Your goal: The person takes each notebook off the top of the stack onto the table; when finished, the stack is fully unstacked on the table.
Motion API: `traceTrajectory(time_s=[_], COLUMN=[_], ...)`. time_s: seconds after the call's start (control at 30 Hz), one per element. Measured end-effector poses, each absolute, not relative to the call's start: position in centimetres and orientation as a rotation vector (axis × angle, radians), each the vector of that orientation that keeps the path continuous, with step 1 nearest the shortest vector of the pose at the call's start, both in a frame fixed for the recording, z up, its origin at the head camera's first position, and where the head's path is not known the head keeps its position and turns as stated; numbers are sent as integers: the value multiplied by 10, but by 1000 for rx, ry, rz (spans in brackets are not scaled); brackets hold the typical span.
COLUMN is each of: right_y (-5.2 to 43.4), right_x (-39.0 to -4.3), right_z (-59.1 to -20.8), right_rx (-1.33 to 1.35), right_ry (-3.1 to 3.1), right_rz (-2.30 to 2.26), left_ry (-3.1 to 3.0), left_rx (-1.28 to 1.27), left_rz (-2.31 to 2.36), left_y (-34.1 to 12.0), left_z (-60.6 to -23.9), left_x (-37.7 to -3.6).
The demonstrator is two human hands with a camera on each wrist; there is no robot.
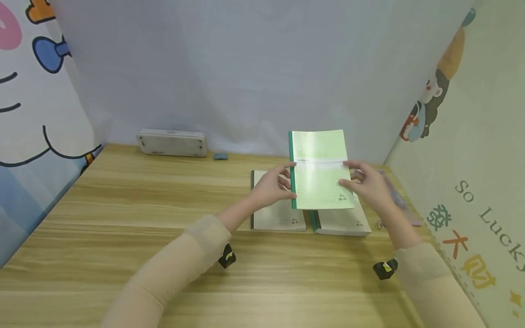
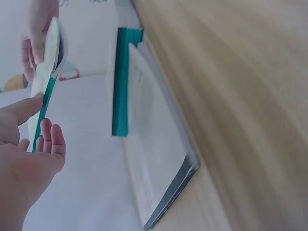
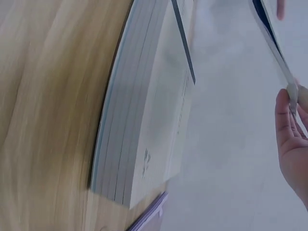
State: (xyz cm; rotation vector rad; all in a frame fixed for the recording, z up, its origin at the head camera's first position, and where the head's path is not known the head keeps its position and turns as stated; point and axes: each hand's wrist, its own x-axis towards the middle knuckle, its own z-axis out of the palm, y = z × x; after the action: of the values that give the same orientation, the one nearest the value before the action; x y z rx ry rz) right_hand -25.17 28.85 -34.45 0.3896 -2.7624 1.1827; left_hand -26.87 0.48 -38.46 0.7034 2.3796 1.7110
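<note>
A light green notebook [image 1: 320, 168] with a dark green spine is held upright above the table, cover toward me. My left hand [image 1: 285, 183] pinches its spine edge, thumb in front and fingers behind. My right hand [image 1: 349, 176] pinches the opposite edge. The left wrist view shows my left hand [image 2: 41, 120] by the green spine of the held notebook [image 2: 46, 91]. In the right wrist view my right hand [image 3: 288, 113] meets the thin notebook edge [image 3: 274, 43]. Below lie a single grey-spined notebook [image 1: 279, 215] and a stack of green-spined notebooks [image 1: 342, 222].
The wooden table [image 1: 135, 214] is walled by white and patterned panels. A white pencil case [image 1: 172, 142] and a small grey-blue eraser [image 1: 220, 156] sit at the back edge. A pale purple sleeve [image 1: 395, 196] lies beside the stack, near the right wall.
</note>
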Motion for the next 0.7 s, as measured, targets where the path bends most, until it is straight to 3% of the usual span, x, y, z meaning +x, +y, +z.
traceTrajectory(time_s=[0.4, 0.7], right_y=[248, 221], right_x=[-258, -258], right_z=[-337, -343], right_rx=[538, 827], right_ry=[-2705, -2709], right_rz=[1215, 1206], left_ry=[2405, 2602], left_rx=[740, 758], left_rz=[1640, 1471], left_y=[-46, -92], left_z=[-352, -353], left_x=[-275, -274])
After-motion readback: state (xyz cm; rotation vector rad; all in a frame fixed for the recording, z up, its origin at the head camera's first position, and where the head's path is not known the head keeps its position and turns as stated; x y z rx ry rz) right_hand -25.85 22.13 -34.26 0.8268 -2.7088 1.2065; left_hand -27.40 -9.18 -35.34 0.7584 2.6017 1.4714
